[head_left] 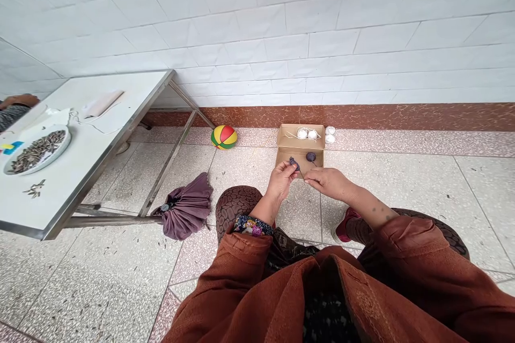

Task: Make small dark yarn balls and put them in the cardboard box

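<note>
My left hand (282, 178) is closed in a pinch on a small bunch of dark purple yarn (294, 163). From this bunch a thin dark strand (301, 174) runs to the fingertips of my right hand (328, 182), which are pressed together on it. Whether a hook or needle is also in those fingers is too small to tell. Both hands are over the near edge of an open cardboard box (281, 157) on the floor. Inside the box lies a dark purple yarn ball (311, 156), and two white yarn balls (307, 133) are at its lid side.
More white balls (330, 134) sit just right of the box, by the tiled wall. At left are a coloured ball (224, 137), a folded purple umbrella (187, 206) and a metal-framed table (132, 94) bearing a plate of seeds (66, 144). Another person's arm (18, 104) shows behind the table.
</note>
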The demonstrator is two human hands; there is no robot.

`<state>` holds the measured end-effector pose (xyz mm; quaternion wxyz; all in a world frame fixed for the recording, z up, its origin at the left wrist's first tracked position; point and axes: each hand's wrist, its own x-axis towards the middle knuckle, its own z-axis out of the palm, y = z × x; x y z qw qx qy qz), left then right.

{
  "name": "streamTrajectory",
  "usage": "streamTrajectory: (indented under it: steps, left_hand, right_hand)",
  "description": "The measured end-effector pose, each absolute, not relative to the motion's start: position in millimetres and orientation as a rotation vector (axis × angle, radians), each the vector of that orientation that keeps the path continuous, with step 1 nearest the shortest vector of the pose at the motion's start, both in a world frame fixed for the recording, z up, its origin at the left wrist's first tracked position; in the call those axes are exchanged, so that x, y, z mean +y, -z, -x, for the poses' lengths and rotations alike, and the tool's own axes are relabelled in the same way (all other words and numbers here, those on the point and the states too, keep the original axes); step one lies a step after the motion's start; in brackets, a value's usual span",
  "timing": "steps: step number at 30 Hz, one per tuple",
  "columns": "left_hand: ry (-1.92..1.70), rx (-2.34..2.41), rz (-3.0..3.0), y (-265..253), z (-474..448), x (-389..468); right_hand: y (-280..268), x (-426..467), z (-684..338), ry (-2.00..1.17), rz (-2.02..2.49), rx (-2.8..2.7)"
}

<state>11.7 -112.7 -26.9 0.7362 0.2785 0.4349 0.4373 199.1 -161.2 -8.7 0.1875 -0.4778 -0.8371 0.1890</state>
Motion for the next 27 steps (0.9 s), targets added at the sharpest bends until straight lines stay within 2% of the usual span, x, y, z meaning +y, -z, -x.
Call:
streamTrajectory:
  steps: [7,13,22,27]
  left_hand:
    - [-0.907,0.946,-0.765,33.0,-20.1,-121.0]
    - [-0.7,0.828,-0.99,32.8,-29.9,-132.7]
    - [-0.467,0.653,-1.003,20.4,-27.0,-143.1]
    - [-0.533,0.599,-0.911,11.4,-25.7,-145.4]
  right_hand:
    - [1.2,-159.2,-201.0,-0.571,1.229,-2.276]
    - [-2.3,-144.7,-212.2,-0.546,1.318,-2.035]
    - [7.7,-138.3,-213.0,-0.623,1.349,-1.82]
    - [15.4,-142.2,-208.6,-0.567,1.39,-1.785]
